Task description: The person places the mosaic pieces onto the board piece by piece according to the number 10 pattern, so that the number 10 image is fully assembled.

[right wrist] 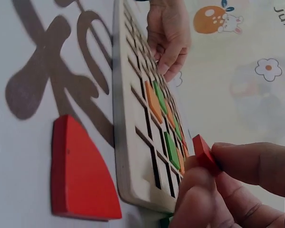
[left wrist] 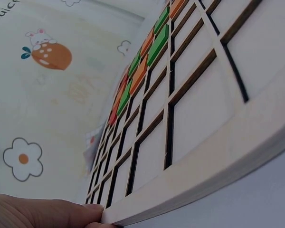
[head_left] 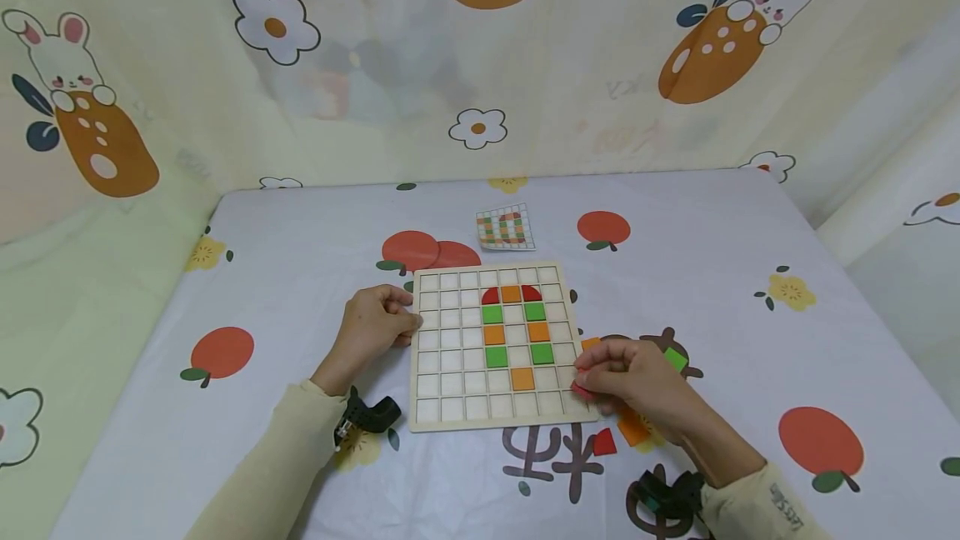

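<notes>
A light wooden grid board [head_left: 417, 382] lies flat on the table. In its cells sit two red rounded pieces [head_left: 491, 297] with an orange square [head_left: 511, 294] between them. Below them run two columns of green squares [head_left: 497, 357] and orange squares, with a single orange square [head_left: 522, 378] lower in the middle. My left hand [head_left: 371, 325] holds the board's left edge between thumb and fingers. Beside the board's right edge, my right hand [head_left: 637, 377] pinches a small red piece [right wrist: 205, 154] between thumb and fingers, raised off the table.
Another red piece [head_left: 603, 442] with a curved side lies near the board's lower right corner. Orange pieces [head_left: 633, 428] and a green piece [head_left: 676, 359] lie around the right hand. Behind the board is a small card [head_left: 506, 228] printed with a coloured grid pattern.
</notes>
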### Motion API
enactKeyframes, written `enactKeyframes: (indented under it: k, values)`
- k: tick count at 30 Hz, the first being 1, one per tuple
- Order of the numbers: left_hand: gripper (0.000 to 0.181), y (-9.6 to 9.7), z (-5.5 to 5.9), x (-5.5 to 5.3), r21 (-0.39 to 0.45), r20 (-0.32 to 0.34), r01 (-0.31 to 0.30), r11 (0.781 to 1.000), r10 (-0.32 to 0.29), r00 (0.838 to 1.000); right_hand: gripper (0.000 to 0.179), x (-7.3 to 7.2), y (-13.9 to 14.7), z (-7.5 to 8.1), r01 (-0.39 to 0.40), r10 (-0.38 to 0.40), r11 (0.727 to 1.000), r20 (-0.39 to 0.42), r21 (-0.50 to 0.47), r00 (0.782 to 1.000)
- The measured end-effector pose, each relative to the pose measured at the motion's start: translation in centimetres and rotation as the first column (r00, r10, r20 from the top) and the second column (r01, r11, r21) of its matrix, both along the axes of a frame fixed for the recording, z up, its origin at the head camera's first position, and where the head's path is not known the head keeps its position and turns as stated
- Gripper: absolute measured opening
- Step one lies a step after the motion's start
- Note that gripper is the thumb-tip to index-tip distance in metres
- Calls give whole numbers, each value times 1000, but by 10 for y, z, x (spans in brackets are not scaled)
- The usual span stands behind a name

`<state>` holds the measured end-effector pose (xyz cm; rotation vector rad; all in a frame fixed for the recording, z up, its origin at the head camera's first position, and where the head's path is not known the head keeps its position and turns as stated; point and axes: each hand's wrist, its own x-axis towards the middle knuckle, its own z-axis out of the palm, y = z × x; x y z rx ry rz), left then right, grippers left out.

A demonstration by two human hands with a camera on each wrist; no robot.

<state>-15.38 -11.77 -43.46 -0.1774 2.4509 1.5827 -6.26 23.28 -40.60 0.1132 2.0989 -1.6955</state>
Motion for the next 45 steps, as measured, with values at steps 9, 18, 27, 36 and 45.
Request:
enactKeyframes:
  k: [9, 18, 27, 36, 45]
  values:
    - [26, -1, 0, 0, 13, 7, -7, 1000, 7, 1000, 27, -5, -10, 1, 3, -3, 996, 5, 84, 1000]
    - [26, 0, -2, -2, 8, 10, -5, 1000, 4, 1000, 22, -14, -22, 4, 23, -28, 992, 40, 126, 999]
    - [26, 1, -1, -2, 8, 9, -5, 1000, 5, 1000, 21, -18, -29, 4, 30, -39, 992, 64, 122, 997]
    - [26, 0, 0, -1, 14, 25, -16, 1000, 16, 1000, 21, -17, -31, 1, 29, -34, 997, 75, 67, 997]
    - [26, 0, -1, -1, 0, 15, -14, 1000, 14, 1000, 23, -18, -34, -3, 24, -30, 995, 55, 98, 998]
